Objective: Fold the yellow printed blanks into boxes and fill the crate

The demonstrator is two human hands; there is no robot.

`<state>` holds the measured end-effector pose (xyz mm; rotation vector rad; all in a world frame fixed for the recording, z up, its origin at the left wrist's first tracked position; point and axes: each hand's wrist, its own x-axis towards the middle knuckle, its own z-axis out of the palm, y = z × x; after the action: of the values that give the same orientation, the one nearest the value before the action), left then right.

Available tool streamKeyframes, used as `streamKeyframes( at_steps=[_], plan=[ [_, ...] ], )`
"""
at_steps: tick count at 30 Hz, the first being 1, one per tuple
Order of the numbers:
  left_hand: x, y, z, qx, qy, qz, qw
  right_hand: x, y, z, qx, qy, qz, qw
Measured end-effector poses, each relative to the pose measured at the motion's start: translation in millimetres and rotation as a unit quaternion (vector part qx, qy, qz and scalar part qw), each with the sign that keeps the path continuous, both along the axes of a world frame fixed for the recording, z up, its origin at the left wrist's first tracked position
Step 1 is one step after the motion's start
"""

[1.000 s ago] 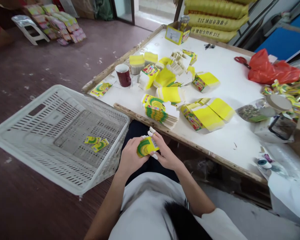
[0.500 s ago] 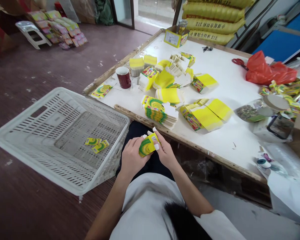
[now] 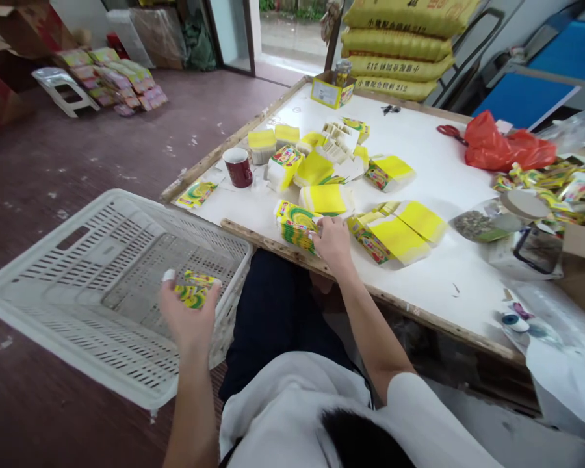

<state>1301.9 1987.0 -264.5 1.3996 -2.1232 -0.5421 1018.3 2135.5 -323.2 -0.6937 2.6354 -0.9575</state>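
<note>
My left hand (image 3: 189,318) is over the white plastic basket (image 3: 151,385), fingers and thumb spread apart. Small yellow-green cartons (image 3: 194,292) show between them, apparently lying in the basket; overlap hides their exact number. At the table's near edge, my right hand (image 3: 335,244) grips the right end of a stack of flattened yellow-green cartons (image 3: 295,224). Its fingertips are closed on the stack's edge, and how many cartons they pinch is hidden. Beside that hand lie more flattened cartons (image 3: 403,233), yellow side up.
A dark red mug (image 3: 238,170) stands left of the carton piles. Farther right are red scissors (image 3: 451,132), a red plastic bag (image 3: 509,144), a clear jar (image 3: 482,221) and a heap of small yellow packets (image 3: 572,185). Yellow sacks (image 3: 394,65) are stacked beyond the table.
My hands have parted. The left moved from my lap to over the basket, where another carton now shows; the right moved forward onto the flattened carton stack. The view tilted up slightly.
</note>
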Motion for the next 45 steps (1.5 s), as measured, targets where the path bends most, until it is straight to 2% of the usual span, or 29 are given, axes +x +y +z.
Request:
streamKeyframes(
  at_steps=[4, 8, 10, 13, 16, 18, 21, 24, 30, 34, 36, 40, 42, 45],
  plan=[
    [-7.7, 15.7, -18.5, 0.066, 0.02, -0.023, 0.997, -3.6, -8.0, -14.9, 0.044, -0.014, 0.008, 0.999],
    [-24.0, 34.2, -25.2, 0.177, 0.09, -0.063, 0.978, -6.8, -6.1, -17.0, 0.022, -0.04, 0.011, 0.999],
    [-31.3, 44.6, -24.0, 0.249, 0.12, -0.1, 0.956, -10.2, -3.1, -13.3, -0.016, -0.061, 0.005, 0.998],
    [-42.2, 59.7, -23.0, 0.358, 0.146, -0.168, 0.907, -8.6, 6.1, 0.6, -0.084, -0.079, -0.011, 0.993],
    [-58.2, 71.0, -24.5, 0.434, 0.23, -0.211, 0.845, 12.6, 20.1, 22.6, -0.14, -0.092, 0.01, 0.986],
    [-71.8, 76.6, -23.9, 0.442, 0.341, -0.194, 0.807, 38.6, 28.6, 35.7, -0.17, -0.147, 0.089, 0.97],
    [-88.1, 83.4, -18.2, 0.425, 0.463, -0.131, 0.767, 82.6, 35.4, 43.1, -0.203, -0.26, 0.226, 0.917],
    [-91.9, 86.9, -11.2, 0.431, 0.493, -0.081, 0.751, 114.8, 36.4, 37.4, -0.247, -0.327, 0.225, 0.884],
    [-87.3, 85.7, -8.8, 0.43, 0.522, -0.038, 0.736, 140.7, 33.9, 33.0, -0.33, -0.415, 0.13, 0.838],
    [-88.1, 84.4, -12.2, 0.427, 0.507, 0.023, 0.748, 146.7, 33.8, 33.9, -0.326, -0.485, 0.136, 0.8],
    [-86.9, 84.7, -16.0, 0.409, 0.487, 0.051, 0.77, 147.0, 34.0, 30.3, -0.316, -0.483, 0.158, 0.801],
    [-83.0, 88.2, -21.8, 0.394, 0.403, 0.051, 0.825, 144.1, 34.5, 20.3, -0.312, -0.431, 0.155, 0.832],
    [-83.4, 90.3, -21.5, 0.399, 0.392, 0.045, 0.827, 141.0, 35.4, 17.0, -0.321, -0.411, 0.125, 0.844],
    [-87.0, 92.8, -20.5, 0.413, 0.402, 0.03, 0.816, 135.4, 37.8, 14.8, -0.34, -0.406, 0.076, 0.845]
  ],
)
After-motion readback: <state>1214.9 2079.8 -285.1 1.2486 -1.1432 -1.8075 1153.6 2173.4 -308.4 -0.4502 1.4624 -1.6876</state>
